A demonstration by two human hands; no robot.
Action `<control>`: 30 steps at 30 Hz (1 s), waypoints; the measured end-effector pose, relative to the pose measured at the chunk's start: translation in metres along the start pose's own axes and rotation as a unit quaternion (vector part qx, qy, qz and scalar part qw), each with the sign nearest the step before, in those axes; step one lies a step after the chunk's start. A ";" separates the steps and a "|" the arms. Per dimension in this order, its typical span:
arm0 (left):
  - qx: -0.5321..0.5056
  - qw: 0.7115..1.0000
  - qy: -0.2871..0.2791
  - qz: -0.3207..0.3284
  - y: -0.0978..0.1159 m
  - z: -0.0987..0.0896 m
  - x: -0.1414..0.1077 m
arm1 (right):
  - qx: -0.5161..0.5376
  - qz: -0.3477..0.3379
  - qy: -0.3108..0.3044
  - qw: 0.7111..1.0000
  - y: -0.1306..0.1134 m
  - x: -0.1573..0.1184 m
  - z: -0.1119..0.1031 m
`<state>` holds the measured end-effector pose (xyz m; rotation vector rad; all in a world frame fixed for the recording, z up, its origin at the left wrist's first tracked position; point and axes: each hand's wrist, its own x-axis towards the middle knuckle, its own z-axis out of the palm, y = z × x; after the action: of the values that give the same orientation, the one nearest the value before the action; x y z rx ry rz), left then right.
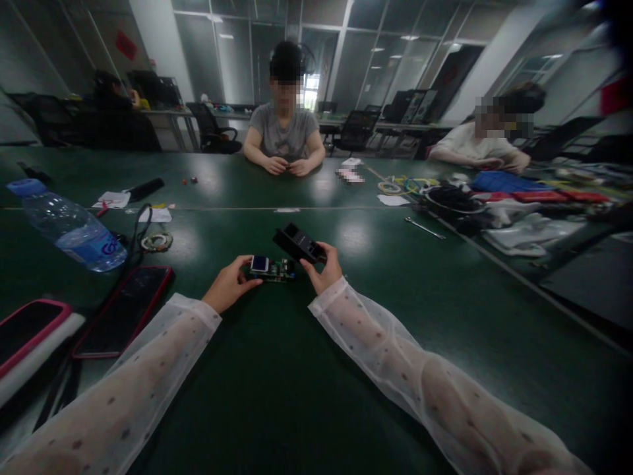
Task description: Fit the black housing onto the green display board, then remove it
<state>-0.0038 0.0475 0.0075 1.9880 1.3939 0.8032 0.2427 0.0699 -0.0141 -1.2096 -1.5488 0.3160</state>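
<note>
Between thumb and fingers, my left hand [231, 282] grips the left end of a green circuit board [283, 269] that carries a small square screen [260, 264]. My right hand [322, 267] pinches the lower right end of a black case [299, 243], which is tilted just above and to the right of the board. The board's right end is close to the case; whether they touch I cannot tell. Both hands are over the dark green table [237, 396], with sheer dotted sleeves on the arms.
On the left lie a water bottle [74, 227], a red-edged phone [123, 313], a pink-edged phone [30, 326] and a tape roll [157, 242]. A wrench [424, 227] and piled cables [455, 201] lie at right. A person [285, 132] sits opposite, another [475, 142] at right.
</note>
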 end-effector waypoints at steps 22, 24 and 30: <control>0.003 1.000 0.002 -0.004 0.003 0.000 0.000 | -0.147 0.047 -0.030 0.988 0.011 -0.001 0.000; 0.001 1.000 -0.002 -0.007 0.004 -0.001 -0.001 | -0.172 0.057 -0.039 0.983 0.010 0.000 -0.001; 0.002 1.000 -0.001 -0.004 0.003 -0.001 -0.001 | -0.189 0.042 0.018 0.981 0.002 0.000 -0.003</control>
<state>-0.0029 0.0461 0.0100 1.9855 1.4020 0.7943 0.2465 0.0693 -0.0146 -1.5695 -1.5733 0.0510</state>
